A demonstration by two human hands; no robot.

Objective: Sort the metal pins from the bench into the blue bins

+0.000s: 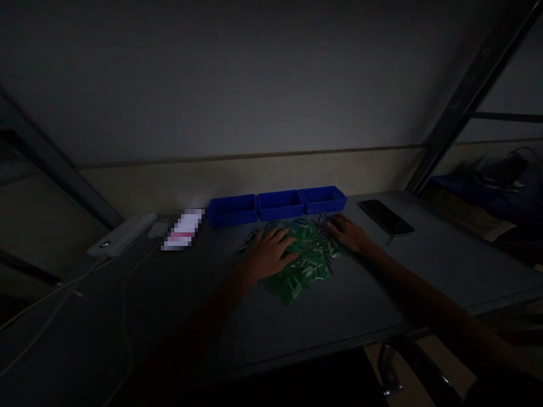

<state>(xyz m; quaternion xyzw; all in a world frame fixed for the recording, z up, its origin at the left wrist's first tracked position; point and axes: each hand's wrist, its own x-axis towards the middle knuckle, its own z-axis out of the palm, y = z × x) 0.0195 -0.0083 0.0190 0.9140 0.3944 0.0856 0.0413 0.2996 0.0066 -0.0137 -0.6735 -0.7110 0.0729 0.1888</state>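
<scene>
Both my arms reach forward over the dim counter; my left hand lies flat, fingers spread, on the green pile of small parts; my right hand rests open-fingered on its far right edge, near the blue bins.

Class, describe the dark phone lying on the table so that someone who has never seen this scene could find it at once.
Start at the row of three blue bins against the wall at the back of the grey table. Look just past the row's right end: the phone lies flat there, beyond the right hand. It is the only thin, glossy black slab, unlike the pale device far left.
</scene>
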